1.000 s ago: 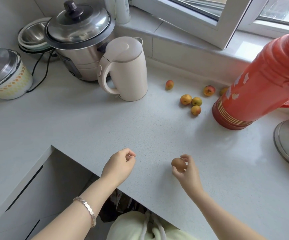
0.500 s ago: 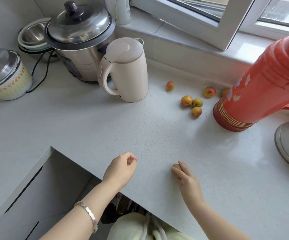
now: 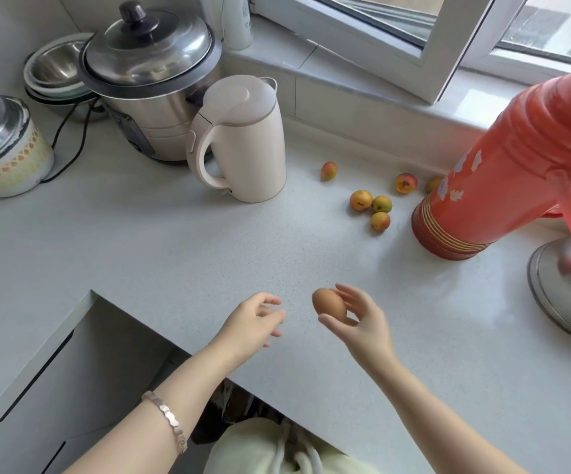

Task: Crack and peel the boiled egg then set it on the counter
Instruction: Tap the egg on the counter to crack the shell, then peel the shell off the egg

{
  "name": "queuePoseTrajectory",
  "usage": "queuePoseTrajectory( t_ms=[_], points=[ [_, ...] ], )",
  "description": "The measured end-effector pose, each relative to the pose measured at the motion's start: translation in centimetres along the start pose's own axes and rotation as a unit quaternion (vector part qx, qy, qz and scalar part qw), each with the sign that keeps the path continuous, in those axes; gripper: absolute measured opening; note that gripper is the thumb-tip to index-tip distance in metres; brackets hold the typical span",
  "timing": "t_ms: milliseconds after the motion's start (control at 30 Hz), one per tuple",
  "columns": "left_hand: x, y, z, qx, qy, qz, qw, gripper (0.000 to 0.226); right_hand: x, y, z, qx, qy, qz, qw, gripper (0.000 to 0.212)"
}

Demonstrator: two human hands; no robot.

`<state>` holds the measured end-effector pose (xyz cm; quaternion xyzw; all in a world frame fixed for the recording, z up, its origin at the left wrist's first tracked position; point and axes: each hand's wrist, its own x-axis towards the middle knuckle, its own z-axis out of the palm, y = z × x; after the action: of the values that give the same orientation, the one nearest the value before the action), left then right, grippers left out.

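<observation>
Six small fruits (image 3: 361, 200) on pale speckled counter (image 3: 161, 248), window ledge (image 3: 362, 80) behind

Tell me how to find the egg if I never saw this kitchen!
Start at the big red flask on the right of the counter, then look towards the near edge. There the right hand holds the egg in its fingertips. It is plain brown and bigger than the little orange fruits by the flask.

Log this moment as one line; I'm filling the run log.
step: cracking | right hand: holds egg above counter | left hand: empty, open | shell: on
</observation>
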<state>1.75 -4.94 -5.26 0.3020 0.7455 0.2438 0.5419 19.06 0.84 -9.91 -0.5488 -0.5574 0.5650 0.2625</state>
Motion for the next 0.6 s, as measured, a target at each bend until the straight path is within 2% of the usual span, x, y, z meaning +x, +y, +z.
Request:
queuePoseTrajectory(
  t_ms=[67, 133, 267, 367, 500, 600],
  points=[
    [-0.6, 1.4, 0.2, -0.127, -0.077, -0.018, 0.989, 0.039, -0.1, -2.5, -0.5, 0.014, -0.05, -0.034, 0.998, 0.043],
    [-1.1, 2.3, 0.2, -0.21, -0.13, -0.012, 0.969, 0.042, -0.4, -4.3, -0.9, 0.022, -0.112, -0.05, 0.992, 0.043],
    [-1.8, 2.8, 0.4, -0.235, -0.133, 0.02, 0.963, 0.03, -1.2, -6.0, -1.2, -0.02, -0.186, -0.084, 0.979, 0.042],
    [-2.4, 2.6, 0.4, -0.255, -0.117, 0.025, 0.959, 0.02, -2.0, -6.5, -1.4, -0.026, -0.176, -0.107, 0.978, 0.039],
    [-3.2, 2.8, 0.1, -0.269, -0.09, 0.043, 0.958, 0.045, -2.9, -6.7, -1.7, -0.035, -0.124, -0.148, 0.981, 0.031],
    [-3.7, 3.0, 0.0, -0.266, -0.073, 0.058, 0.959, 0.051, -3.3, -6.9, -1.4, -0.061, -0.09, -0.179, 0.978, 0.022]
  ],
)
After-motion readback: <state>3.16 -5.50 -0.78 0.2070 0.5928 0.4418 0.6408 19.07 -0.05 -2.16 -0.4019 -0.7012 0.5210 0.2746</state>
